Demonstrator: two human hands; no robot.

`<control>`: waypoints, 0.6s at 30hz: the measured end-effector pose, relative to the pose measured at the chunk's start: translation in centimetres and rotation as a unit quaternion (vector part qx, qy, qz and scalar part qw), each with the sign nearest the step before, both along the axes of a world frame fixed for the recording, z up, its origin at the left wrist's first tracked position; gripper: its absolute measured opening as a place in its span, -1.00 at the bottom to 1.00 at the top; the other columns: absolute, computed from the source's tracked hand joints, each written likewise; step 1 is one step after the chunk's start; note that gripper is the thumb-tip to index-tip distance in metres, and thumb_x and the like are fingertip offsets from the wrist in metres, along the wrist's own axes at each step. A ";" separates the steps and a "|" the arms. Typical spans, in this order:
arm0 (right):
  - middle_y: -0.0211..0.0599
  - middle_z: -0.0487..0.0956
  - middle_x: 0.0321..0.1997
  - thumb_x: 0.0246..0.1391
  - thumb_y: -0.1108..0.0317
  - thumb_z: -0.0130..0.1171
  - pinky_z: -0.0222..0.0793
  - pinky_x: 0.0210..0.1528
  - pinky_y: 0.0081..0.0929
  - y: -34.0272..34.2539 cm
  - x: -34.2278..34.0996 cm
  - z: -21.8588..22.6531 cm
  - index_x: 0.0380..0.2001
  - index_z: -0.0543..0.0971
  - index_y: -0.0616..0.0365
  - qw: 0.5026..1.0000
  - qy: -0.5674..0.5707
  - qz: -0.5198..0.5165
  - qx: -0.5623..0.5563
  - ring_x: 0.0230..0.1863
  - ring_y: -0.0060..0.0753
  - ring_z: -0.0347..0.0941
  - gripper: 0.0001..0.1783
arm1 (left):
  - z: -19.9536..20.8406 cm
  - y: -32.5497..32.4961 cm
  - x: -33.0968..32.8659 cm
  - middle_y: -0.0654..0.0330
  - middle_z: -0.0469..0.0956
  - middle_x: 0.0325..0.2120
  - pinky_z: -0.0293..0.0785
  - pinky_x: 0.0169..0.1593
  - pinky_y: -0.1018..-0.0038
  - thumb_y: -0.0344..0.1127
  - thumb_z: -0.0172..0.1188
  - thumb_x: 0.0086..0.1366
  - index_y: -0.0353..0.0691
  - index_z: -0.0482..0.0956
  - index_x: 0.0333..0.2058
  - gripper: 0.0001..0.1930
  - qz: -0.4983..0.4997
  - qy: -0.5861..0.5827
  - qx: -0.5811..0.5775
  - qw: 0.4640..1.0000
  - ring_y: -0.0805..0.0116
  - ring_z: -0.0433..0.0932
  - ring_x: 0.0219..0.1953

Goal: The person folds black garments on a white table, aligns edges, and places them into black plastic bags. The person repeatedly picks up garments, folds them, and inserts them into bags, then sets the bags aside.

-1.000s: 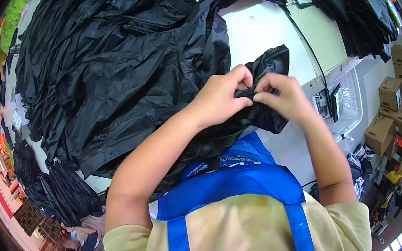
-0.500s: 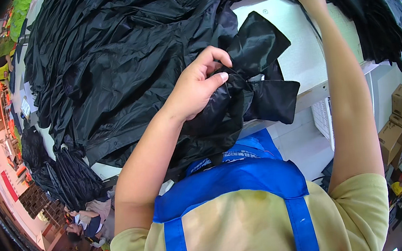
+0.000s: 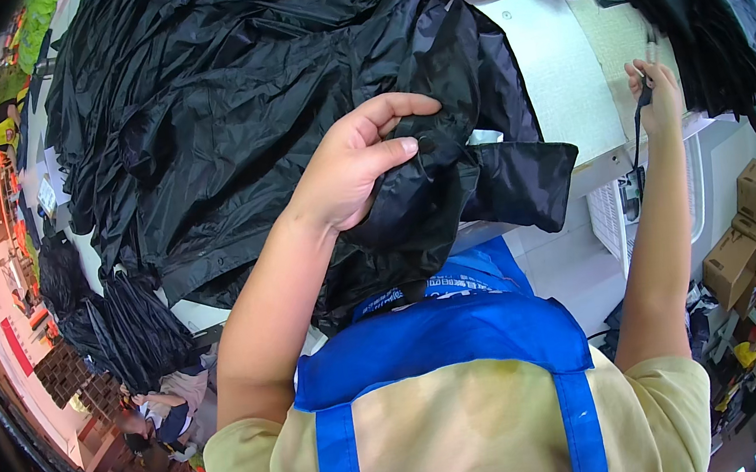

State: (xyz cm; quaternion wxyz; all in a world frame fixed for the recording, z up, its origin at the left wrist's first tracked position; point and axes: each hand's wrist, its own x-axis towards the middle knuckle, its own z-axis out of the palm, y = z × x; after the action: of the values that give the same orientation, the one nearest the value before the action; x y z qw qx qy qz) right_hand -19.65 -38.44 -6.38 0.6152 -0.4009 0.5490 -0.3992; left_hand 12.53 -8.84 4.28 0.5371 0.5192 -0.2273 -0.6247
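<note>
- We set our left hand (image 3: 338, 168) on the black garment (image 3: 425, 198); thumb and index finger hold gathered cloth, with a narrow gap between their tips.
- We locate this garment under and to the right of the left hand, one flap spreading toward the table edge.
- We close our right hand (image 3: 662, 106) around a slim corded tool (image 3: 645, 94); its exact kind we cannot tell. The cord (image 3: 637, 146) hangs below the hand.
- We note the pale table (image 3: 553, 57) left of the right hand, and dark folded goods (image 3: 719, 39) just beyond it to the right.
- We find a large black fabric pile (image 3: 228, 150) left of the left hand.
- We see cardboard boxes (image 3: 735, 275) below and right of the right hand.
</note>
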 end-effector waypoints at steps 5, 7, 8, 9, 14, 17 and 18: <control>-0.38 0.33 -0.48 0.14 0.45 -0.08 0.35 -0.29 -0.61 7.5 3.6 6.5 -0.18 0.32 0.19 0.963 -0.183 0.197 -0.027 -0.41 -0.50 0.37 -0.83 | 0.8 1.6 -0.1 0.23 0.47 -0.09 0.32 0.08 0.58 -0.64 -0.01 0.16 -0.34 0.44 -0.03 -0.63 0.005 -0.004 -0.039 0.999 0.52 0.43 -0.05; -0.41 0.29 -0.50 0.14 0.40 -0.10 0.33 -0.26 -0.61 10.7 5.2 7.3 -0.21 0.32 0.17 0.921 -0.243 0.302 0.028 -0.46 -0.52 0.27 -0.84 | 0.7 2.2 0.0 0.23 0.47 -0.10 0.32 0.08 0.57 -0.64 -0.01 0.16 -0.33 0.43 -0.03 -0.63 0.018 0.000 -0.051 0.999 0.52 0.43 -0.05; -0.42 0.28 -0.50 0.14 0.39 -0.09 0.33 -0.24 -0.59 13.1 6.7 8.4 -0.22 0.31 0.17 0.930 -0.231 0.283 0.041 -0.42 -0.49 0.32 -0.85 | 0.6 2.4 0.0 0.23 0.47 -0.10 0.32 0.08 0.58 -0.64 -0.01 0.16 -0.33 0.43 -0.03 -0.63 0.023 0.011 -0.052 0.998 0.52 0.43 -0.05; -0.42 0.28 -0.51 0.15 0.38 -0.08 0.33 -0.23 -0.57 15.3 8.2 9.4 -0.24 0.31 0.16 0.938 -0.219 0.263 0.054 -0.38 -0.46 0.38 -0.86 | 0.3 2.7 0.1 0.23 0.46 -0.10 0.32 0.08 0.58 -0.64 -0.01 0.16 -0.32 0.43 -0.03 -0.63 0.026 0.023 -0.055 0.998 0.52 0.43 -0.05; -0.08 0.53 -0.18 0.22 0.24 0.01 0.33 0.11 -0.31 20.4 10.3 12.1 -0.23 0.33 0.14 0.916 -0.196 0.337 0.098 -0.03 -0.24 0.47 -0.79 | -0.3 3.5 -0.3 0.18 0.45 -0.06 0.26 0.15 0.50 -0.60 0.02 0.15 -0.34 0.44 -0.03 -0.63 0.064 -0.040 -0.053 0.996 0.39 0.42 0.01; -0.09 0.56 -0.08 0.20 0.14 0.06 0.34 -0.05 -0.43 22.3 10.7 10.2 -0.22 0.36 0.03 0.889 -0.223 0.381 0.118 -0.19 -0.45 0.43 -0.76 | -1.0 3.4 -0.8 0.12 0.45 -0.02 0.22 0.20 0.43 -0.56 0.04 0.14 -0.36 0.45 -0.05 -0.65 0.072 -0.236 -0.082 0.966 0.26 0.40 0.07; -0.10 0.55 -0.07 0.20 0.15 0.06 0.32 -0.09 -0.48 22.8 10.9 10.4 -0.24 0.35 0.01 0.883 -0.228 0.382 0.147 -0.24 -0.51 0.39 -0.79 | -1.0 3.7 -0.7 0.10 0.47 -0.03 0.24 0.19 0.43 -0.55 0.02 0.15 -0.35 0.45 -0.07 -0.68 0.053 -0.301 -0.089 0.948 0.27 0.41 0.08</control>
State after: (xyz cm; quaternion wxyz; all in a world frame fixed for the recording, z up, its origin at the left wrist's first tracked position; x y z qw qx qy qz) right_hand -8.73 -15.66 4.05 0.8802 -0.3826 0.2502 -0.1278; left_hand 11.80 -5.12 3.24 0.5204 0.6445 -0.4046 -0.3874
